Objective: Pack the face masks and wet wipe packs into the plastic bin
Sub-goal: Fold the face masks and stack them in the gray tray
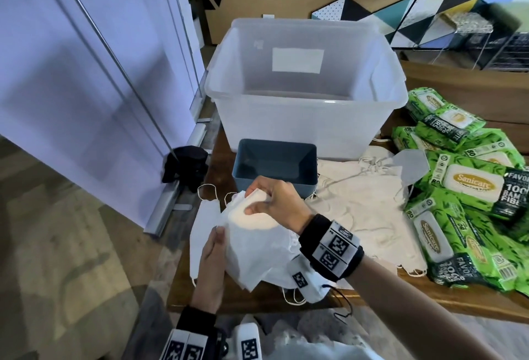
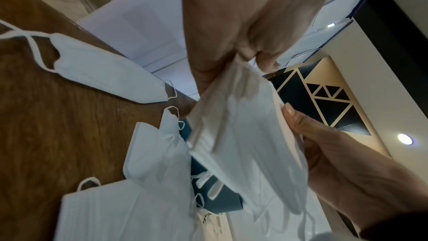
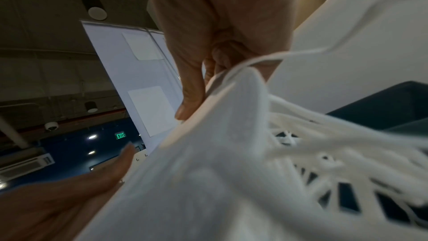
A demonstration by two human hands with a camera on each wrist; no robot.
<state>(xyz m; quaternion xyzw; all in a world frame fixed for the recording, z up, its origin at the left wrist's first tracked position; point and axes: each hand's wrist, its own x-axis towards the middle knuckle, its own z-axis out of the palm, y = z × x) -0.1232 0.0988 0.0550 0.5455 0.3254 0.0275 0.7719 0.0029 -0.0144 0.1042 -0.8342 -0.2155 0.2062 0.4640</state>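
Note:
I hold a stack of white face masks [image 1: 257, 245] above the near left corner of the wooden table [image 1: 229, 299]. My right hand [image 1: 253, 200] grips the stack's top end, fingers curled over it. My left hand [image 1: 213, 248] holds its left side, thumb on the front. In the left wrist view, the stack [image 2: 243, 135] runs up between my left thumb and fingers [image 2: 243, 60]. The clear plastic bin [image 1: 303, 119] stands open behind. Loose masks [image 1: 357, 205] lie mid-table, green wet wipe packs [image 1: 469, 185] lie in a heap at the right.
A small blue-grey tub [image 1: 303, 190] sits between the stack and the clear bin. One mask [image 1: 204, 233] lies at the table's left edge. A white partition [image 1: 86, 87] and a black object [image 1: 186, 168] on the floor are to the left.

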